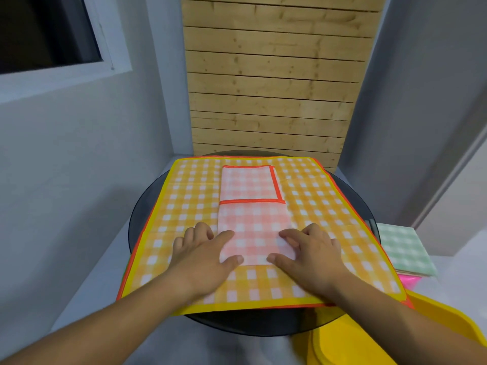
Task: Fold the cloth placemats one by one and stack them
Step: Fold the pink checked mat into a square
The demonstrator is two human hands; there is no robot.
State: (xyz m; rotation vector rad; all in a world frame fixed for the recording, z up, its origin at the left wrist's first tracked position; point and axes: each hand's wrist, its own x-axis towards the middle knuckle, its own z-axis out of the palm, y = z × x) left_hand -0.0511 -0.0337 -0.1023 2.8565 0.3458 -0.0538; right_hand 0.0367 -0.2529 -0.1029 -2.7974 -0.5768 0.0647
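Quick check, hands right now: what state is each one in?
Left hand: open, fingers pressing on the near end of the pink placemat.
Right hand: open, also pressing that placemat's near end; no pinch visible.

— What lies under our hands?
— A pink mat [253,219], folded into a long strip, on a yellow mat [184,201] spread over the round table [137,222].
— And our hands?
— Our left hand [203,248] and right hand [311,248] both press the strip's near end, thumbs at its near edge.
— On our right?
— A folded green mat [403,248], and a yellow tub [395,338] nearer us.
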